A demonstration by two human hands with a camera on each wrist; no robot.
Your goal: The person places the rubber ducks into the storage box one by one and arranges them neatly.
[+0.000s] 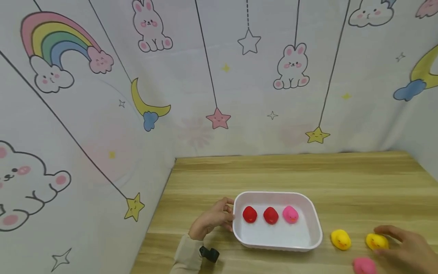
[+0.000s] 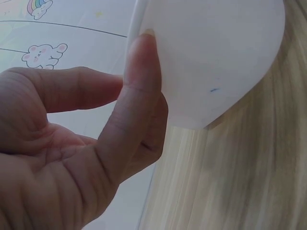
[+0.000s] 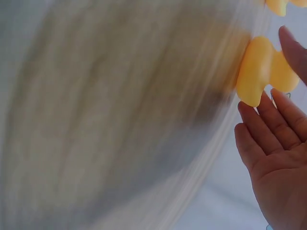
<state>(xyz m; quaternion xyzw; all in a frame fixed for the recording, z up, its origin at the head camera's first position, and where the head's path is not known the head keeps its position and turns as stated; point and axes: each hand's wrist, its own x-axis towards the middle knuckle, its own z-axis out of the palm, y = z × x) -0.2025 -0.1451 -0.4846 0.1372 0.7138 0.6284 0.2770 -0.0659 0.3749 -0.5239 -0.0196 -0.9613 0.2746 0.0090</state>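
Note:
My left hand [image 1: 215, 215] is at the left end of a white plastic tub [image 1: 278, 248], pinching its wall near the rim [image 2: 130, 52] between thumb and fingers. Two red rubber ducks [image 1: 249, 215] and a pink rubber duck [image 1: 290, 215] sit in a row inside. To the right of the tub, my right hand [image 1: 408, 247] reaches around a yellow rubber duck [image 1: 374, 241] on the table. In the right wrist view, thumb and fingers are spread on either side of this yellow duck [image 3: 254, 72], fingertips right at it.
A second yellow duck [image 1: 340, 239] lies between the tub and my right hand. Another pink duck [image 1: 364, 265] is at the bottom edge of the head view. The wooden table [image 1: 291, 171] meets a patterned cloth wall [image 1: 239, 83] behind and at the left.

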